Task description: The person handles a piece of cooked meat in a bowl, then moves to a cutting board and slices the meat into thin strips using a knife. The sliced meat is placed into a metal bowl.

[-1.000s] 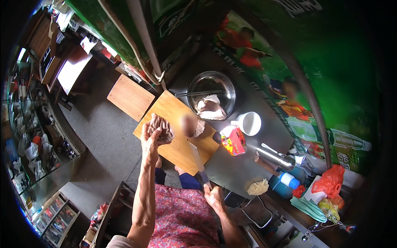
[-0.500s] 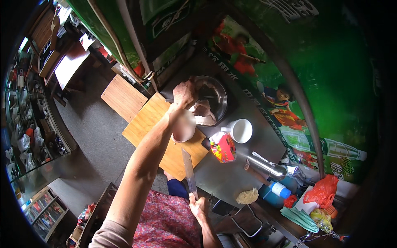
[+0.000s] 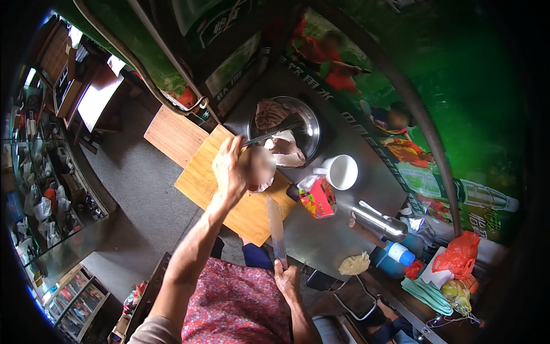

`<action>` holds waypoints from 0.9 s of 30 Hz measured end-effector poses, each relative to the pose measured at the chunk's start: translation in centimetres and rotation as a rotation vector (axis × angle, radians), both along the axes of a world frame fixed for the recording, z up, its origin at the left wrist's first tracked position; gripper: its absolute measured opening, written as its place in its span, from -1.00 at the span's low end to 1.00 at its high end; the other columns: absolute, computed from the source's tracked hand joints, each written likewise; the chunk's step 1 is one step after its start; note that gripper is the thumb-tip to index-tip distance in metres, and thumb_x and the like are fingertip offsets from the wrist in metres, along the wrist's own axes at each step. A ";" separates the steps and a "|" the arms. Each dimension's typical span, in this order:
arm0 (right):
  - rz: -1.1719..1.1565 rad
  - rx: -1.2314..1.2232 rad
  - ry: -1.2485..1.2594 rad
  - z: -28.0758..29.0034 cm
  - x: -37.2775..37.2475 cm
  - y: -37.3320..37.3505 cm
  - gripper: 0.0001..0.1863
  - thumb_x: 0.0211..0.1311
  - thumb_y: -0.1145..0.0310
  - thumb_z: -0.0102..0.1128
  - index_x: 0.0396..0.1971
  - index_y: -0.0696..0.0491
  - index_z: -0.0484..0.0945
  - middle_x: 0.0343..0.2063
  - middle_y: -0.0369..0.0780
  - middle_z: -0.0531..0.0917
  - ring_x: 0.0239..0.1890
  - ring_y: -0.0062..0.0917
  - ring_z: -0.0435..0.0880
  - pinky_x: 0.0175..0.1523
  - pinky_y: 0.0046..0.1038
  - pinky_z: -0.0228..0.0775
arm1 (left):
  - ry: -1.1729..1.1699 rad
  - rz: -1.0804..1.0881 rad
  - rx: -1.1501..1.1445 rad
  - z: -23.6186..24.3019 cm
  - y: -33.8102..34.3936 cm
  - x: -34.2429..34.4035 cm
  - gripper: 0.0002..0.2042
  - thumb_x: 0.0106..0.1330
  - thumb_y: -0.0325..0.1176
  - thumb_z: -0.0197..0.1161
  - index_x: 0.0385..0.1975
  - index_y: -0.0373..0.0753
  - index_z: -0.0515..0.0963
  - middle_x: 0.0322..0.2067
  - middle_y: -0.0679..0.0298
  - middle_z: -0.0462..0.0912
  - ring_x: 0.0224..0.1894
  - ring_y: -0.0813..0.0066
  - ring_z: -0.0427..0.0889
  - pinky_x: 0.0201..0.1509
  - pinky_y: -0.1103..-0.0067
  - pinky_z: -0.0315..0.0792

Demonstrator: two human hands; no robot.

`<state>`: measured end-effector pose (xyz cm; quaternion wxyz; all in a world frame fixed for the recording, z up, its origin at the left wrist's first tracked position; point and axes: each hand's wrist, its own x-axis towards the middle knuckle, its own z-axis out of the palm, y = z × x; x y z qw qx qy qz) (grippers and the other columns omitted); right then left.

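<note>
My left hand is over the wooden cutting board, beside a pale piece of meat that is partly blurred. Its fingertips reach the end of a thin dark metal utensil lying across a steel bowl's rim. Part of the fingers is obscured, so I cannot tell whether they grip anything. In the steel bowl are more pieces of meat, one brownish and one pale. My right hand is closed round the handle of a long kitchen knife, its blade pointing up at the board's near edge.
Right of the board are a white mug, a red packet and a steel flask. Farther right lie a red plastic bag and a green cloth. A wooden board adjoins the cutting board. A metal post stands behind.
My left hand has moved back from over the bowl toward the meat on the board, uncovering the utensil and the brownish meat. My right hand still holds the knife.
</note>
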<state>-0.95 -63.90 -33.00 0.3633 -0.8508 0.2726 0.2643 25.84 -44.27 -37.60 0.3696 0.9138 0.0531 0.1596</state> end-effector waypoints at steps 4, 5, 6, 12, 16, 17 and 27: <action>-0.014 0.020 -0.134 1.8 2.9 1.7 -0.65 0.31 0.21 0.11 -0.53 0.18 0.58 -0.64 0.07 0.56 -0.52 -0.03 0.65 -0.46 -0.16 0.35 | 0.246 0.040 0.025 -0.9 -0.1 -5.0 -0.62 0.17 -0.40 0.32 0.03 -0.19 0.51 -0.15 0.10 0.52 -0.25 0.18 0.62 -0.16 0.39 0.52; -0.010 0.045 -0.201 1.9 3.6 2.2 -0.65 0.31 0.20 0.11 -0.53 0.18 0.58 -0.64 0.08 0.56 -0.53 -0.04 0.65 -0.46 -0.17 0.35 | 0.274 0.012 -0.010 -2.0 0.0 -5.8 -0.61 0.17 -0.41 0.30 0.04 -0.19 0.51 -0.12 0.09 0.51 -0.23 0.19 0.63 -0.14 0.39 0.52; 0.008 -0.025 -0.152 2.4 4.7 2.9 -0.63 0.31 0.17 0.11 -0.54 0.17 0.59 -0.63 0.07 0.57 -0.53 -0.05 0.66 -0.46 -0.17 0.37 | 0.351 0.034 -0.219 -2.5 0.0 -6.1 -0.66 0.17 -0.45 0.27 -0.01 -0.23 0.53 -0.23 0.10 0.58 -0.31 0.29 0.66 -0.22 0.44 0.53; 0.141 -0.033 -0.050 3.7 9.4 6.0 -0.68 0.34 0.18 0.04 -0.44 0.12 0.60 -0.61 0.04 0.61 -0.48 -0.02 0.66 -0.41 -0.14 0.46 | 0.494 0.267 -0.468 -3.0 0.7 -7.8 -0.73 0.04 -0.47 0.23 -0.21 -0.34 0.56 -0.64 0.14 0.54 -0.56 0.30 0.57 -0.40 0.44 0.46; 0.256 -0.064 -0.010 4.4 10.8 7.8 -0.63 0.34 0.21 0.01 -0.47 0.20 0.60 -0.57 0.11 0.61 -0.43 0.06 0.64 -0.33 -0.09 0.46 | 0.611 0.302 -0.451 -3.2 2.0 -9.0 -0.72 0.05 -0.41 0.22 -0.21 -0.35 0.56 -0.60 0.05 0.58 -0.51 0.17 0.62 -0.35 0.38 0.49; 0.279 -0.059 -0.011 3.6 10.7 7.9 -0.60 0.34 0.21 0.00 -0.48 0.24 0.61 -0.57 0.14 0.60 -0.42 0.08 0.63 -0.31 -0.07 0.45 | 0.614 0.302 -0.432 -2.7 2.1 -8.8 -0.72 0.05 -0.41 0.22 -0.22 -0.34 0.57 -0.60 0.04 0.58 -0.51 0.14 0.62 -0.34 0.36 0.50; 0.294 -0.124 0.057 1.1 10.6 8.7 -0.64 0.27 0.24 0.13 -0.60 0.22 0.59 -0.58 0.11 0.62 -0.42 0.05 0.66 -0.32 -0.09 0.50 | 0.284 0.072 -0.198 -4.0 1.1 -10.0 -0.64 0.22 -0.55 0.08 0.05 -0.23 0.42 -0.24 -0.02 0.49 -0.22 -0.08 0.54 -0.17 0.24 0.48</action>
